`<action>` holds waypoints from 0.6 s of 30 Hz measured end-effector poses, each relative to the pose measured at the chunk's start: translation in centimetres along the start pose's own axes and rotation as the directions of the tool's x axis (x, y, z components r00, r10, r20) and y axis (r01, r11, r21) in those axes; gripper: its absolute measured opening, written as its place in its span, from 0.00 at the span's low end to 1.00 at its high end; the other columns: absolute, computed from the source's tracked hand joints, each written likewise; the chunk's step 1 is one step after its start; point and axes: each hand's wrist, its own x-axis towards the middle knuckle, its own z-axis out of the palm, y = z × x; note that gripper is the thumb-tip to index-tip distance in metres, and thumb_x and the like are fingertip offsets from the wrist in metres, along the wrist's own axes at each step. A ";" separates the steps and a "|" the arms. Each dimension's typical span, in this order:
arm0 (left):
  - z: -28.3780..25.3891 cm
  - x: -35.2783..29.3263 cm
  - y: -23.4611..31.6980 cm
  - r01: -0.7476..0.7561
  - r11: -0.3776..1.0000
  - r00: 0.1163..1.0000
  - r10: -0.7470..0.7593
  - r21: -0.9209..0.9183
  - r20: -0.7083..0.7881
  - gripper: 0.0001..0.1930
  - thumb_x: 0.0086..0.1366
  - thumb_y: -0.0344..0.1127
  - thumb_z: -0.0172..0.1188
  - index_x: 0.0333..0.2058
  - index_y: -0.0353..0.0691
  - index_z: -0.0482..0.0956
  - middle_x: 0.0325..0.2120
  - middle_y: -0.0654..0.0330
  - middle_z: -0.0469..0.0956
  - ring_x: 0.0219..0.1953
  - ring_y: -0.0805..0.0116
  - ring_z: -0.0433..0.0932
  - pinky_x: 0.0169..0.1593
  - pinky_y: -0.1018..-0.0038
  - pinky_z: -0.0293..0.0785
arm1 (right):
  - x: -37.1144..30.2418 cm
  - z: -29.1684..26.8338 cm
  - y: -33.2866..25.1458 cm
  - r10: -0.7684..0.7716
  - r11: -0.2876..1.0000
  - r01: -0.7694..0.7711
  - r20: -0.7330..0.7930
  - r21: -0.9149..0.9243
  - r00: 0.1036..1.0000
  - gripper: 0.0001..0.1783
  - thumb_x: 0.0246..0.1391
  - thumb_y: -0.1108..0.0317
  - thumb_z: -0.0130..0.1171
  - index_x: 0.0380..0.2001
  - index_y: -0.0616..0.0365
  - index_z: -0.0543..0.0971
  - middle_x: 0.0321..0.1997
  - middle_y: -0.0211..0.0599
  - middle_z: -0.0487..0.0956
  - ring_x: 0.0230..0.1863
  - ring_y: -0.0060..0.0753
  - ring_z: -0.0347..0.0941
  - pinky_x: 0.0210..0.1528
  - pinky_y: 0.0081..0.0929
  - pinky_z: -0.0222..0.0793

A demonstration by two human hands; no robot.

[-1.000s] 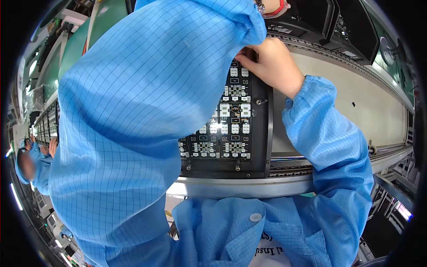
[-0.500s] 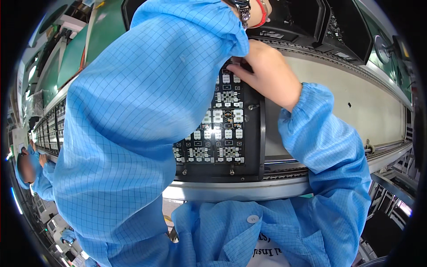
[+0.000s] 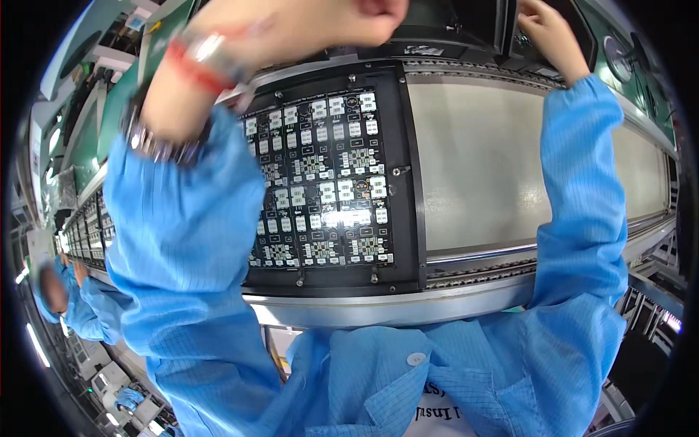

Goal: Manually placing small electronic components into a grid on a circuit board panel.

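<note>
A black-framed panel of circuit boards lies in front of me, carrying many small white components. My left hand is over the panel's far edge, blurred by motion. Its fingers are curled and partly cut off by the top of the picture, so what they hold cannot be made out. Far to the right, my right hand reaches into a black bin. Its fingers bend inward at the bin's wall; their tips are partly hidden, and anything between them is too small to name.
The black frame rests on a conveyor with chain rails, beside a pale flat bed. A metal edge runs between me and the line. More panels stand at the left, where another person works.
My left arm has swung left, uncovering most of the board panel. My right hand has left the panel's far edge and moved right and away to the black bin.
</note>
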 end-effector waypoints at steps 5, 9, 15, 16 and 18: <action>4.8 -9.1 -2.9 0.102 0.846 0.967 -0.208 -0.523 -0.147 0.06 0.56 0.25 0.56 0.34 0.35 0.76 0.26 0.70 0.74 0.25 0.88 0.67 0.29 0.88 0.64 | 0.6 2.2 0.0 0.205 0.885 -0.055 0.281 -0.463 0.938 0.09 0.48 0.77 0.52 0.35 0.64 0.77 0.33 0.53 0.78 0.39 0.47 0.74 0.41 0.34 0.69; 7.6 -11.4 -3.8 0.329 0.608 0.906 -0.419 -0.723 0.060 0.10 0.57 0.23 0.54 0.39 0.35 0.78 0.29 0.68 0.75 0.26 0.86 0.69 0.31 0.88 0.66 | 0.4 1.8 -1.0 -0.013 0.930 0.122 0.300 -0.347 0.954 0.12 0.43 0.78 0.54 0.34 0.64 0.78 0.32 0.53 0.78 0.36 0.48 0.75 0.38 0.34 0.70; 9.4 -11.5 -3.5 0.350 0.584 0.904 -0.416 -0.732 0.100 0.10 0.59 0.24 0.56 0.40 0.34 0.79 0.34 0.61 0.80 0.33 0.80 0.77 0.37 0.85 0.71 | -0.3 1.7 -1.1 -0.044 0.894 0.097 0.131 -0.438 0.990 0.08 0.41 0.80 0.58 0.29 0.66 0.80 0.26 0.51 0.79 0.26 0.41 0.78 0.31 0.30 0.72; 9.3 -11.6 -3.6 0.389 0.589 0.895 -0.424 -0.708 0.139 0.09 0.60 0.26 0.57 0.40 0.33 0.79 0.34 0.60 0.81 0.37 0.78 0.79 0.39 0.84 0.73 | -0.3 2.1 0.0 -0.045 0.897 0.099 0.133 -0.430 0.990 0.08 0.41 0.80 0.58 0.29 0.66 0.80 0.26 0.51 0.79 0.26 0.41 0.78 0.31 0.30 0.72; 9.8 -11.5 -4.1 0.363 0.618 0.910 -0.395 -0.698 0.123 0.10 0.60 0.25 0.57 0.40 0.34 0.79 0.34 0.59 0.81 0.37 0.77 0.79 0.39 0.84 0.74 | -0.6 2.1 0.5 -0.444 0.419 0.019 0.187 0.908 0.876 0.07 0.44 0.80 0.59 0.30 0.67 0.81 0.24 0.46 0.80 0.26 0.32 0.79 0.30 0.26 0.73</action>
